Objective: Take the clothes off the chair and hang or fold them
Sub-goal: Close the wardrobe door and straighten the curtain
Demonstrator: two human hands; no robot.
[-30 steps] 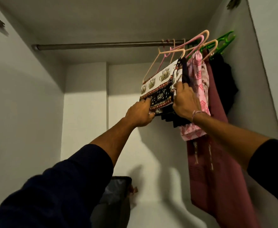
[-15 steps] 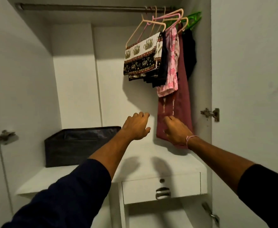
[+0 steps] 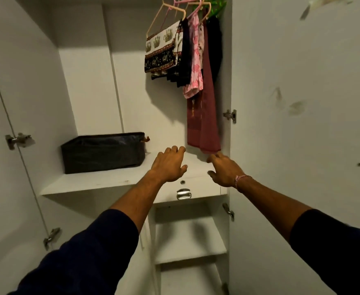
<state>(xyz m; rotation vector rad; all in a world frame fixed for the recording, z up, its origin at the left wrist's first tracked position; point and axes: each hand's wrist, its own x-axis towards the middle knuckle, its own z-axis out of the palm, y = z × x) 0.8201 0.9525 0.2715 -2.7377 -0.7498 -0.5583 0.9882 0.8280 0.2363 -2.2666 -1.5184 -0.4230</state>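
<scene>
Both of our hands are hanging free: our left hand [image 3: 170,165] and right hand [image 3: 224,170] are reaching over the shelf [image 3: 93,182] with fingers loosely spread, holding nothing. Above them, the patterned garment [image 3: 161,53] is dangling from its hanger [image 3: 164,15] beside the other clothes [image 3: 202,107]. We are judging this piece hung; next we are needing another garment from the chair, which is out of view.

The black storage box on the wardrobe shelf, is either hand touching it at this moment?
No: the black storage box sits at the shelf's left, while the left hand and right hand hover empty, apart from it.
</scene>
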